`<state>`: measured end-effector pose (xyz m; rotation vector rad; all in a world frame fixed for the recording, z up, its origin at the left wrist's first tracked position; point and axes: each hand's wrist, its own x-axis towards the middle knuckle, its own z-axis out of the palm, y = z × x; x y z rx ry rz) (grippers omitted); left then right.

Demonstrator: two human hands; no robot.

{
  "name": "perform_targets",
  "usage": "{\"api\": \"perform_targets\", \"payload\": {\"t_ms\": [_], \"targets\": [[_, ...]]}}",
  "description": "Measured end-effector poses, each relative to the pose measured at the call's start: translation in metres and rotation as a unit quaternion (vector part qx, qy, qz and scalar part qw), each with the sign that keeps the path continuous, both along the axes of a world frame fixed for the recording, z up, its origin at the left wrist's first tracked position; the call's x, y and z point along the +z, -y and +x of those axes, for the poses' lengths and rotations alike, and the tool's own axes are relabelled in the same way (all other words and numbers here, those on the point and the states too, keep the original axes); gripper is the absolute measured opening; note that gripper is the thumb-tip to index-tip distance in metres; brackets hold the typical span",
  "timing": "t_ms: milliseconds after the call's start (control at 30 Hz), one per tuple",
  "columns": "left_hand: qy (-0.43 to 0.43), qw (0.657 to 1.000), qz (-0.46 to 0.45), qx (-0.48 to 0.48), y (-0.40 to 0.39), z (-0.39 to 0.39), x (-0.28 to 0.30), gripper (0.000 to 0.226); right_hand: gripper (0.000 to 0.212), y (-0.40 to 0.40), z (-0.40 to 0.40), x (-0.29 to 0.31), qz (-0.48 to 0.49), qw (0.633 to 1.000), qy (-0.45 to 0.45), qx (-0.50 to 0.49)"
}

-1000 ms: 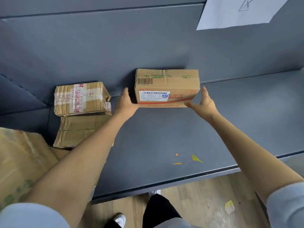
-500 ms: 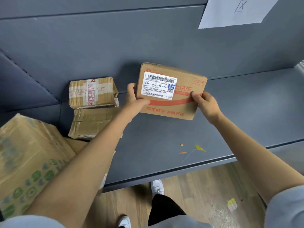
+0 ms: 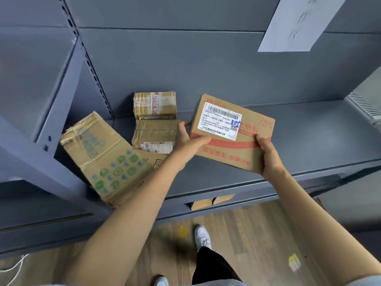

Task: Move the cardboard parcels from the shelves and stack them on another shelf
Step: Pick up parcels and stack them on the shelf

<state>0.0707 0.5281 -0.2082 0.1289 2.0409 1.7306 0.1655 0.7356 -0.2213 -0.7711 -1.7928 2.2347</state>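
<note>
Labelled parcel (image 3: 231, 134) held tilted above grey shelf (image 3: 309, 141), clear of its surface. Left hand (image 3: 188, 139) clamps left edge, thumb across top face, fingers curled behind; right hand (image 3: 268, 157) clamps lower right corner likewise. Just beyond left fingers: two taped parcels (image 3: 154, 120), one atop other, against back panel. Further left: large printed box (image 3: 105, 159), leaning. Judged progress: early to middle; small stack present, held parcel not yet placed, other parcels left on shelf below (image 3: 212, 202).

Soft even indoor light, no glare; faint shadows behind boxes. Wide-angle bends the edges, w/ motion blur at left.
</note>
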Motion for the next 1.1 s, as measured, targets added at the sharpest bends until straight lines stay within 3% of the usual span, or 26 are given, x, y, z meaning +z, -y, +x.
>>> {"api": "perform_targets", "payload": {"t_ms": [100,200,233,367,433,500,600,700,867,967,1100], "targets": [[0.010,1.000,-0.002,-0.026,0.013,0.034,-0.002,0.080,0.029,0.009,0.031,-0.007,0.002,0.998,0.047,-0.034],[0.014,0.998,-0.040,-0.040,0.029,0.066,-0.017,0.089,0.090,0.025,0.050,0.005,0.202,0.961,0.172,-0.075],[0.018,0.998,-0.045,-0.041,0.034,0.077,-0.023,0.093,0.096,0.033,0.050,0.014,0.277,0.941,0.174,-0.086],[0.089,0.995,-0.036,-0.034,0.049,0.114,-0.042,0.103,0.063,0.090,0.023,0.052,0.440,0.896,0.057,-0.007],[0.111,0.993,-0.028,-0.019,0.052,0.129,-0.046,0.106,0.055,0.133,0.007,0.062,0.449,0.887,0.028,0.104],[0.122,0.992,-0.023,0.005,0.052,0.137,-0.048,0.094,0.059,0.174,-0.005,0.066,0.444,0.869,0.014,0.218],[0.133,0.990,-0.042,0.033,0.054,0.147,-0.048,0.081,0.073,0.220,-0.015,0.061,0.522,0.785,0.012,0.332],[0.130,0.989,-0.064,0.040,0.060,0.156,-0.052,0.071,0.082,0.254,-0.018,0.056,0.623,0.705,-0.010,0.337],[0.168,0.980,-0.102,0.041,0.077,0.167,-0.058,0.052,0.123,0.296,-0.020,0.044,0.675,0.634,0.070,0.370],[0.160,0.978,-0.108,0.076,0.093,0.171,-0.061,0.074,0.121,0.300,-0.027,0.040,0.681,0.636,0.117,0.343],[0.188,0.976,-0.078,0.080,0.121,0.177,-0.070,0.066,0.114,0.285,-0.037,0.046,0.642,0.661,0.169,0.350]]}}
